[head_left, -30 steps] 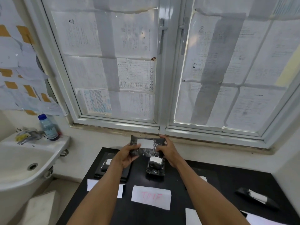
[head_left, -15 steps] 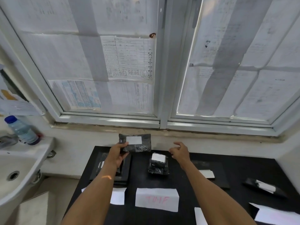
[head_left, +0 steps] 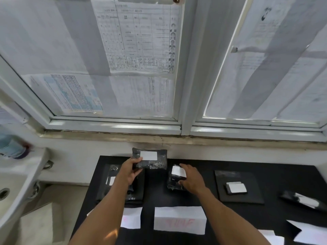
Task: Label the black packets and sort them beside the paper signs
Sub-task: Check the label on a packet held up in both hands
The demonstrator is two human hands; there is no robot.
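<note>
Head view: black packet (head_left: 154, 163), long axis left-right

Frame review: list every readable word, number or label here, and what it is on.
Middle paper sign: red letters, too blurred to read.
Left paper sign: faint pink mark, unreadable.
Held packet in the left hand, white label: no writing shows.
Middle packet under the right hand, white label: no writing shows.
Window sheets: printed tables, too small to read.
Nothing can be quoted.

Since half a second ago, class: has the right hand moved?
Yes: the right hand came down leftward onto the small labelled packet beyond the middle paper sign.
</note>
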